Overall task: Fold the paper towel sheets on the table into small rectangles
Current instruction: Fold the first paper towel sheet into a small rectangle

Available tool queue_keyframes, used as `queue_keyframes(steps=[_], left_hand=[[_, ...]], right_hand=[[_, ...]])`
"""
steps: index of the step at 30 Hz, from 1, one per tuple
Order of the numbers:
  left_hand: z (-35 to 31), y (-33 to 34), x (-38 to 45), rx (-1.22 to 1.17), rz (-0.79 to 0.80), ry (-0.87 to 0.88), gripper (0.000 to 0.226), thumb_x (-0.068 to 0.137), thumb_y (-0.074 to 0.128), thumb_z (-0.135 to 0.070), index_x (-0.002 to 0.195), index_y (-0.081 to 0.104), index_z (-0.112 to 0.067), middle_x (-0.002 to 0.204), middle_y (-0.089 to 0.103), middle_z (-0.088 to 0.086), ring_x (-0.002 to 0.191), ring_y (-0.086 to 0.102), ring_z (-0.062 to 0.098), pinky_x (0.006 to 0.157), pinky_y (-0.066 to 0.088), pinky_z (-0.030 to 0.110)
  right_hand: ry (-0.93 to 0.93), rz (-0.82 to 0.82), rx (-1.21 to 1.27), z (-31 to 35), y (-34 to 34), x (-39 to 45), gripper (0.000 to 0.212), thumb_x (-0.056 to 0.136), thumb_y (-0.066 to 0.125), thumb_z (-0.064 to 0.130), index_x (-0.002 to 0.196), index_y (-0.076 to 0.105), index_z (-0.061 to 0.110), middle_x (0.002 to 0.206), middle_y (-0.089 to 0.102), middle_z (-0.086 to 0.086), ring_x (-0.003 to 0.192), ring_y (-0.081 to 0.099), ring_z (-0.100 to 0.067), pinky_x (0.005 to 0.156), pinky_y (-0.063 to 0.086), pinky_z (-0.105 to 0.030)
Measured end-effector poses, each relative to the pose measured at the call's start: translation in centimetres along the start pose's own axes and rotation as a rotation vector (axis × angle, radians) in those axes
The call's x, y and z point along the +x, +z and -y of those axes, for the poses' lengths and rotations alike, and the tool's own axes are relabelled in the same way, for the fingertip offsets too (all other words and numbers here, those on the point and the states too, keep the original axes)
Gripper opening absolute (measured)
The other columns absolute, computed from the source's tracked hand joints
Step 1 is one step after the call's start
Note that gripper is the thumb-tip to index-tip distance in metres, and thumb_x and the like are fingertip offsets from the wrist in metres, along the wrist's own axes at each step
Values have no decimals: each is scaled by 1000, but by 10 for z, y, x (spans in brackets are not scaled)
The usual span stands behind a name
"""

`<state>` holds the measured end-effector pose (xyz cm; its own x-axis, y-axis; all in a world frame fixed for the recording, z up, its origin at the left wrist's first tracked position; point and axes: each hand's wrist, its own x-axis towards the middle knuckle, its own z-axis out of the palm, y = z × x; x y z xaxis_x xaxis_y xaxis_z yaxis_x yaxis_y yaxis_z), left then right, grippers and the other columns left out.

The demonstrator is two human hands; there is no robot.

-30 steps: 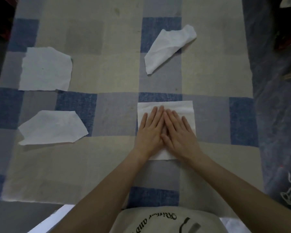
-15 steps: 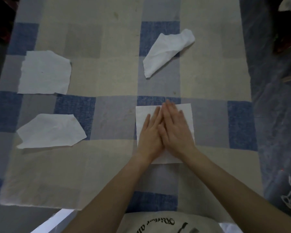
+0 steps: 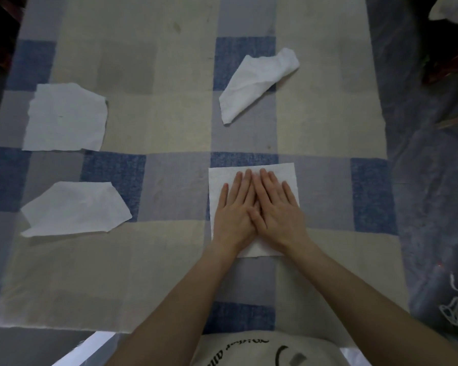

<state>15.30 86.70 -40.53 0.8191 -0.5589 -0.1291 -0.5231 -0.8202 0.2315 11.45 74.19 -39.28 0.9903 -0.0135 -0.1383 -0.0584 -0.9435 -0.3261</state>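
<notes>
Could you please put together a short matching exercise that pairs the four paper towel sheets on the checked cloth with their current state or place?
Things:
1. sheet under both hands
2. far left sheet
3. near left sheet
4. far middle sheet

States:
A. crumpled, in a loose pointed shape
B. lies flat and roughly square, with ragged edges
C. pressed flat by the left hand and right hand
D. lies flat with slanted corners, nearer the person's side of the tablecloth

Pairs: 1-C, 2-B, 3-D, 4-A
</notes>
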Motion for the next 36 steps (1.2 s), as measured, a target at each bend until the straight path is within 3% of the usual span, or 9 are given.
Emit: queue_keyframes(steps=[5, 8, 12, 15, 19, 25, 30, 32, 36], left_hand=[[23, -7, -4, -68, -30, -190, 61, 98, 17, -41, 155, 11, -19, 162, 6, -1, 149, -2, 15, 120, 1, 43], [46, -11, -8, -27, -43, -245, 63, 97, 19, -42, 154, 12, -17, 162, 6, 1, 149, 1, 16, 119, 4, 46], [50, -17, -29, 0, -77, -69, 63, 99, 25, -38, 154, 13, -11, 162, 4, 5, 149, 1, 20, 119, 1, 45], [28, -6, -52, -4, -10, 138, 58, 100, 25, -34, 153, 17, -11, 162, 8, 5, 149, 3, 20, 118, 11, 50], [20, 2, -59, 23, 64, 130, 58, 101, 22, -35, 154, 13, -15, 162, 6, 1, 149, 0, 17, 118, 8, 49], [40, -7, -73, 51, 100, 125, 60, 100, 27, -42, 154, 16, -20, 162, 9, 0, 149, 4, 18, 117, 13, 46], [54, -11, -90, 71, 177, 170, 73, 96, 18, -65, 154, -4, -28, 162, -12, -2, 148, -15, 17, 118, -9, 40], [58, -15, -97, 106, 150, 208, 73, 95, 24, -65, 155, 6, -27, 163, -2, 0, 149, -6, 18, 118, -7, 42], [63, -17, -117, 57, -122, 233, 44, 94, 50, -46, 129, 58, -21, 142, 52, 0, 130, 48, 20, 113, 26, 39]], right_hand=[[102, 0, -97, -19, 2, -6, 71, 96, 18, 53, 152, 15, 11, 160, 10, -6, 148, 6, -19, 118, 4, -42], [155, 5, -120, -27, 1, -10, 71, 96, 15, 52, 153, 5, 11, 161, 1, -5, 148, 0, -20, 119, 0, -43], [235, -76, -86, -16, -4, -19, 70, 96, 22, 46, 152, 7, 7, 161, 3, -11, 148, 3, -24, 118, 3, -48], [70, -71, -25, 10, 0, -27, 63, 97, 26, 37, 152, 14, 9, 160, 9, -9, 148, 7, -22, 117, 7, -48], [-29, 24, -64, 18, 16, -39, 60, 100, 19, 41, 153, 12, 14, 161, 6, -5, 148, 5, -18, 117, 4, -46], [122, 24, -109, -9, 6, -55, 62, 98, 19, 45, 154, 7, 20, 161, 6, -1, 148, 3, -16, 117, 3, -48], [224, 58, -137, -43, -4, -82, 62, 97, 9, 47, 153, -5, 23, 161, -1, 0, 147, -5, -13, 118, 2, -50], [265, 49, -121, -50, -9, -92, 63, 97, 13, 46, 153, -1, 21, 161, 1, -1, 147, -1, -14, 118, 4, -51], [232, -88, -46, -46, -23, -104, 65, 93, 51, 31, 148, 22, 11, 153, 28, -16, 136, 33, -33, 109, 27, -54]])
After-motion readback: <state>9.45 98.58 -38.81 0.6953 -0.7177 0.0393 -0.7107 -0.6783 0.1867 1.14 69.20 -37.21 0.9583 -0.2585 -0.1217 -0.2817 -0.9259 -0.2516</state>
